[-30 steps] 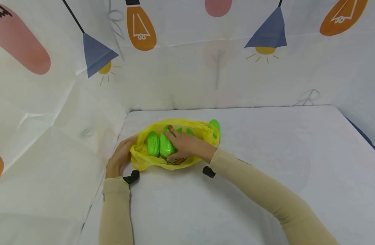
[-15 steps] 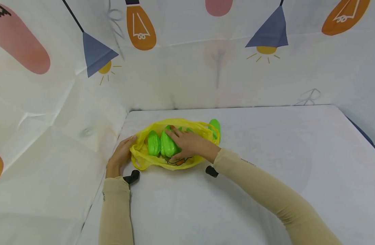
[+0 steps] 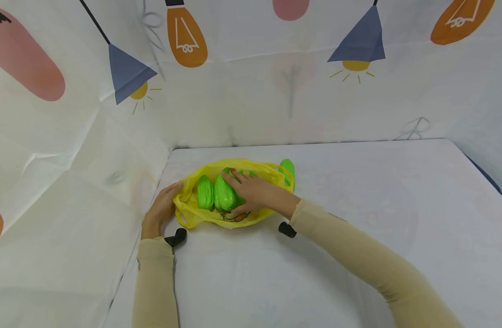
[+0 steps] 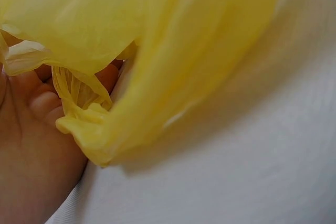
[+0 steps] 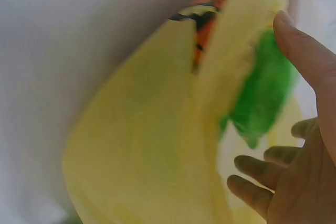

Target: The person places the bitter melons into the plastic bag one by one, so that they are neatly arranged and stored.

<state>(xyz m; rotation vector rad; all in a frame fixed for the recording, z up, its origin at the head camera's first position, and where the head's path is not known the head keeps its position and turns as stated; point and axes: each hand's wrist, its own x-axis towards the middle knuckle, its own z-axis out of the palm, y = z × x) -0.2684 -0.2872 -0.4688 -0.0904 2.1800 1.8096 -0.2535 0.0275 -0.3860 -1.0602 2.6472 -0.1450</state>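
A yellow plastic bag (image 3: 210,223) lies with its mouth facing up, a dark and orange print on its front. Inside are several glossy, bright green, ribbed pieces, among them one green piece (image 3: 205,192) at the left and another green piece (image 3: 225,193) beside the right hand; their kind is unclear. My left hand (image 3: 161,209) holds the bag's left end, and film hides part of its fingers in the left wrist view. My right hand (image 3: 253,193) reaches into the mouth with spread fingers over the green pieces. In the right wrist view its thumb stands apart, not curled round anything.
Another green piece (image 3: 288,169) shows behind the bag's right end. The bag lies on a white table (image 3: 357,205), near its left edge. White sheets printed with lamps (image 3: 359,38) hang behind and to the left. A dark wrist camera (image 3: 287,229) sits by the right wrist.
My right hand has shifted slightly right within the bag's mouth, uncovering more of the green piece beside it. My left hand and the bag stay nearly still.
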